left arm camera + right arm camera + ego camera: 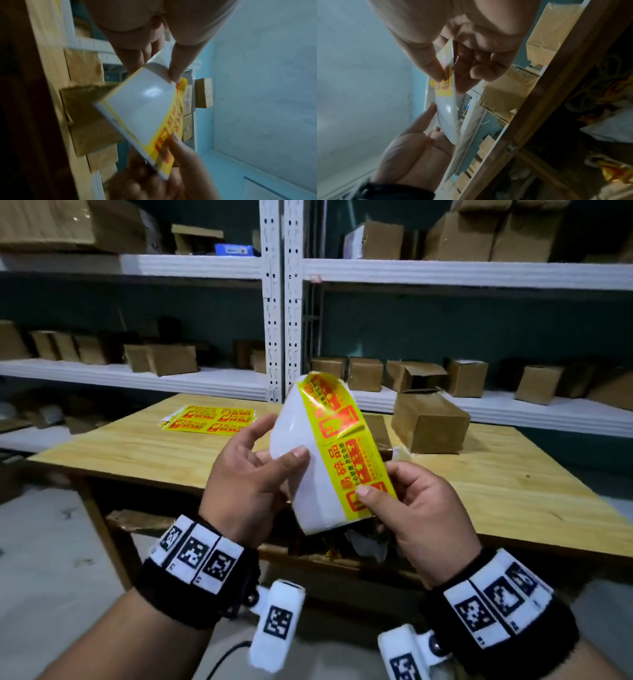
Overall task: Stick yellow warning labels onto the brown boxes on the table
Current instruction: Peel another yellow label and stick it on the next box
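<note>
Both hands up front, above table edge: left hand (253,470) pinches white backing sheet (308,470), right hand (414,508) pinches yellow label (356,463) corner. Peel slow, low angle, keep adhesive off fingers. Brown box (428,422) waits on table (144,453), right.

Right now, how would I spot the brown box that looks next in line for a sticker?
Find the wooden table in front of the white shelves. On its far right side sits one closed brown box. Unlike the boxes lined up on the shelves, it stands on the tabletop itself.
</note>
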Action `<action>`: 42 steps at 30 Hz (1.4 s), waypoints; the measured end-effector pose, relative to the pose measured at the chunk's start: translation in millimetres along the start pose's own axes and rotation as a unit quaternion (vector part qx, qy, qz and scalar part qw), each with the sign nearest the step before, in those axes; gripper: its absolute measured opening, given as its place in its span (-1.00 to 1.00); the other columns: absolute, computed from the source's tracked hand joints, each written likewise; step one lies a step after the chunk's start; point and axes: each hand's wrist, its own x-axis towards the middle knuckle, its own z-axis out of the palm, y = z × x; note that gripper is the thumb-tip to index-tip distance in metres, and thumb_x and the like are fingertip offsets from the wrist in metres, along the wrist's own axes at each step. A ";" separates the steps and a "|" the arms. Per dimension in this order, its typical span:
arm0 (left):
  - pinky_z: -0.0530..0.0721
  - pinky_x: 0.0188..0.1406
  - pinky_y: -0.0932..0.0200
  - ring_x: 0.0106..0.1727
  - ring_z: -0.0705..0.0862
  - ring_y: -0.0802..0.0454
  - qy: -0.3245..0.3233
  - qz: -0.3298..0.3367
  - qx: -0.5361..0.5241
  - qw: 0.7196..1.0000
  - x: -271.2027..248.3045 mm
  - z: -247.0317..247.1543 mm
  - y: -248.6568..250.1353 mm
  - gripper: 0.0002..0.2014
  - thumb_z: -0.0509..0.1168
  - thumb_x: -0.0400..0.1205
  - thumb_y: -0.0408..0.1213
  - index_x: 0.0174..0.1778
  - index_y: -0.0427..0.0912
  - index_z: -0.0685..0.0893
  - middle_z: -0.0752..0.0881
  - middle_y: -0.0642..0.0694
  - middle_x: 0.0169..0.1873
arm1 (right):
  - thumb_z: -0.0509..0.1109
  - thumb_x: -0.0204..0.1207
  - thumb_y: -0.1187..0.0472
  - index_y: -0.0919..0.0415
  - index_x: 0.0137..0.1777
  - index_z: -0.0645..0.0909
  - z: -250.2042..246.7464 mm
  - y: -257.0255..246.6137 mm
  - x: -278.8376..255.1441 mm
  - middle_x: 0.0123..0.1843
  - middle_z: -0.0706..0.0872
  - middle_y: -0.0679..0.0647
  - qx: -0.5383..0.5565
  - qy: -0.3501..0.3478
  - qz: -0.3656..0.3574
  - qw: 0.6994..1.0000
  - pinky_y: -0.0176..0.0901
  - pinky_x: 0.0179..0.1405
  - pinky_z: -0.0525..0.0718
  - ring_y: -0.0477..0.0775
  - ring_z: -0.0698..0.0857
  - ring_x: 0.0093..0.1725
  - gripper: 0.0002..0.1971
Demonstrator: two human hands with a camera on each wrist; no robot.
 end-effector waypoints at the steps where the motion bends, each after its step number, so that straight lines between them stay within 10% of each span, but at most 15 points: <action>1: 0.82 -0.07 -0.44 0.03 0.87 -0.37 0.016 0.014 0.002 1.000 -5.1 -5.4 -2.2 -0.18 0.59 0.38 -0.53 0.58 -0.16 0.46 0.87 -0.44 0.01 | 0.61 0.47 0.33 0.11 0.02 0.79 1.4 0.4 -2.1 -0.13 0.89 0.09 -0.022 0.017 -0.017 0.999 -0.24 -0.28 0.73 -0.04 0.80 -0.21 -0.82; 7: 0.87 -0.28 -0.25 -0.09 0.91 -0.26 0.060 0.057 0.028 0.996 -24.3 -30.9 -12.2 -0.22 0.45 0.53 -0.60 0.64 -0.05 0.38 0.91 -0.34 -0.12 | 0.65 0.42 0.18 0.02 0.16 0.73 11.5 -15.6 0.4 -0.05 0.81 0.01 -0.173 0.050 -0.116 0.977 -0.22 -0.11 0.79 -0.03 0.79 -0.05 -0.68; 17: 0.85 -0.33 -0.07 -0.22 0.91 -0.16 0.049 0.011 -0.044 0.998 -12.5 -70.6 -34.7 -0.22 0.45 0.45 -0.46 0.63 -0.10 0.39 0.92 -0.30 -0.18 | 0.69 0.39 0.06 -0.07 0.16 0.82 38.3 -4.6 24.3 0.04 0.71 -0.09 -0.356 -0.093 -0.161 0.916 -0.56 -0.08 0.48 -0.20 0.66 0.04 -0.67; 24: 0.86 -0.29 -0.15 -0.18 0.91 -0.30 -0.032 -0.023 -0.062 0.997 -5.1 -74.3 -30.7 -0.30 0.44 0.44 -0.48 0.54 -0.12 0.47 0.90 -0.39 -0.11 | 0.60 0.41 -0.03 -0.16 0.16 0.82 35.6 -11.2 35.6 0.07 0.67 -0.11 -0.448 -0.098 -0.189 0.868 -0.50 -0.01 0.52 -0.20 0.64 0.09 -0.70; 29: 0.88 -0.25 -0.20 -0.14 0.90 -0.35 -0.060 -0.040 -0.054 0.996 -1.6 -71.2 -33.2 -0.32 0.43 0.47 -0.47 0.55 -0.12 0.48 0.89 -0.40 -0.08 | 0.55 0.55 0.00 -0.04 0.16 0.85 32.0 -12.0 38.2 0.02 0.66 -0.01 -0.504 -0.121 -0.249 0.818 -0.05 0.06 0.61 0.07 0.64 0.06 -0.78; 32: 0.89 -0.22 -0.23 -0.14 0.90 -0.35 -0.064 -0.043 -0.049 0.996 0.3 -69.1 -35.9 -0.34 0.44 0.45 -0.44 0.51 -0.10 0.50 0.90 -0.40 -0.09 | 0.54 0.56 0.02 0.03 0.10 0.87 29.7 -11.4 41.1 -0.02 0.67 0.02 -0.534 -0.121 -0.286 0.787 -0.20 0.07 0.49 0.05 0.60 0.03 -0.81; 36: 0.88 -0.22 -0.19 -0.15 0.91 -0.30 -0.061 -0.034 -0.044 0.997 0.9 -67.7 -39.6 -0.34 0.45 0.45 -0.45 0.50 -0.12 0.49 0.90 -0.38 -0.11 | 0.47 0.57 0.04 0.06 -0.01 0.82 32.4 -9.1 42.4 -0.04 0.67 -0.04 -0.537 -0.123 -0.265 0.791 -0.42 0.04 0.40 -0.08 0.55 0.01 -0.85; 42: 0.86 -0.29 0.00 -0.16 0.92 -0.17 -0.064 -0.012 -0.018 0.998 2.7 -66.0 -45.8 -0.39 0.42 0.53 -0.54 0.49 -0.11 0.45 0.92 -0.27 -0.13 | 0.38 0.57 0.02 0.06 -0.08 0.71 35.3 -6.8 46.5 -0.09 0.66 -0.04 -0.512 -0.134 -0.202 0.824 -0.09 -0.07 0.61 -0.05 0.62 -0.08 -0.85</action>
